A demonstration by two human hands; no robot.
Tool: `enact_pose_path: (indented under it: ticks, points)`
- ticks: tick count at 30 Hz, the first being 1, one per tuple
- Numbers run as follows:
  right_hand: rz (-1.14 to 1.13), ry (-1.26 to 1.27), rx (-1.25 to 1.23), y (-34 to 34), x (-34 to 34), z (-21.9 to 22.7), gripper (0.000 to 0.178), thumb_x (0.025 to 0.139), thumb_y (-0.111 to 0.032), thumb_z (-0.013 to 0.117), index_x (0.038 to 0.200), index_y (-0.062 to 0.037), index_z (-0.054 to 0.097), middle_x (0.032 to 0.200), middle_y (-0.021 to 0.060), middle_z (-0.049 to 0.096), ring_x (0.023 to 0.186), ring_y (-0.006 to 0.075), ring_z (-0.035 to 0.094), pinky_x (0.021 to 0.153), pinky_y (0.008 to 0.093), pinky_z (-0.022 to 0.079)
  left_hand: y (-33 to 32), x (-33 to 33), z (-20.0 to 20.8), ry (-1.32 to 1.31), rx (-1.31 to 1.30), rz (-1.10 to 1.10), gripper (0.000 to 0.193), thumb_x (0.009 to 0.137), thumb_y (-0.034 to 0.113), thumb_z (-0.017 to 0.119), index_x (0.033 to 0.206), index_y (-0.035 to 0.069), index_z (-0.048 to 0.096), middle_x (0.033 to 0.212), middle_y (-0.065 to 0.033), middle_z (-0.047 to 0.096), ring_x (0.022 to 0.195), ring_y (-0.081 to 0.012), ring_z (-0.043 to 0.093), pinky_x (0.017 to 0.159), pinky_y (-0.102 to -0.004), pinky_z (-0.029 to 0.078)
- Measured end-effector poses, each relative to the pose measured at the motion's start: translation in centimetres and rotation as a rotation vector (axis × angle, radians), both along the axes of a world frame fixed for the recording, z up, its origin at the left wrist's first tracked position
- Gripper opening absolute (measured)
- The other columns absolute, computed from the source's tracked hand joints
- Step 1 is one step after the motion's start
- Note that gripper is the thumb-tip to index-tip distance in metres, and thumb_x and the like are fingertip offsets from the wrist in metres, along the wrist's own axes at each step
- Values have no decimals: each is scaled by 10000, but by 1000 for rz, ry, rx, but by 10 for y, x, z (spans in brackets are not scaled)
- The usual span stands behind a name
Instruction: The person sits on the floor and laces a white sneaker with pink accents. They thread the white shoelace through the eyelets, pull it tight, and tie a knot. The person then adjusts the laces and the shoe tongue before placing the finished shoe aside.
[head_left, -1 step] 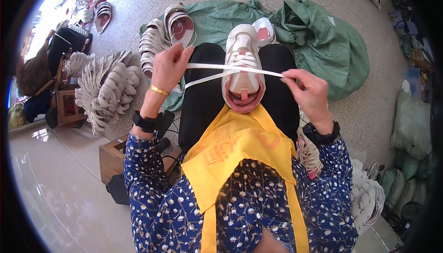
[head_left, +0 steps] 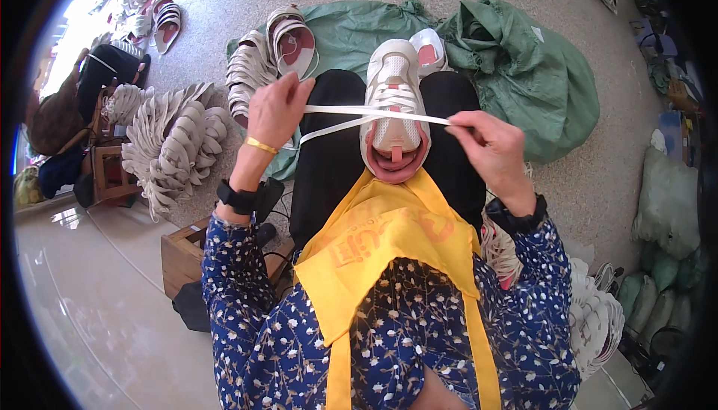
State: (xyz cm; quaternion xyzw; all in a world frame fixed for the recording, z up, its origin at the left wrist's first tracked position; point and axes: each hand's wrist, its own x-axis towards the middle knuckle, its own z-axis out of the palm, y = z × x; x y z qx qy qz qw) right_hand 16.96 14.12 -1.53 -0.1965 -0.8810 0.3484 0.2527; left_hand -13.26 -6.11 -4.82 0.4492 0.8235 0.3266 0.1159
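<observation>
Between my knees rests a white and beige sneaker (head_left: 393, 111) with a pink lining, its toe pointing away from me and its opening toward me. A flat white shoelace (head_left: 336, 109) stretches across it from hand to hand, partly threaded through the eyelets. My left hand (head_left: 277, 113) is closed, pinching the lace left of the sneaker. My right hand (head_left: 488, 148) pinches the lace's other side between thumb and fingers, right of the sneaker. A loop of lace hangs below the left stretch. Behind the sneaker's toe, another white shoe (head_left: 428, 49) shows in part.
Stacked shoe uppers (head_left: 250, 73) lie ahead on the left, beside a green sack (head_left: 523, 73). A larger pile of uppers (head_left: 176, 137) sits further left. Near my left elbow stands a wooden box (head_left: 182, 260). A yellow apron (head_left: 389, 238) covers my lap.
My right hand has come slightly left, closer to the sneaker, and still pinches the lace. My left hand has barely moved; the lace between them sits slightly lower on the left.
</observation>
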Motion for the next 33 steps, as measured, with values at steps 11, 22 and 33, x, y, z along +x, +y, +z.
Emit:
enact_pose_path:
  ticks: [11,22,33]
  points:
    - [264,41,153,-17,-43,-7,153,883,-67,735,1027,-72,683,876,108,710,765,309,716,632,389,565,41,90,34,-386,199,-400,93,934,6,652,1024,6,628,819,-76,630,690,-156,607,646,-299,503]
    - [394,-81,147,-17,-29,-15,172,843,-81,737,990,-82,648,936,83,635,764,292,700,633,386,566,31,81,7,-452,43,-224,73,980,53,655,946,-5,627,779,-3,654,691,-41,612,609,-234,486]
    - [444,112,189,-29,-38,-24,177,813,-89,741,949,-48,636,908,85,603,818,288,679,688,382,568,37,93,-3,-335,87,-96,124,919,74,679,905,-36,625,700,-78,663,613,-121,635,578,-292,500]
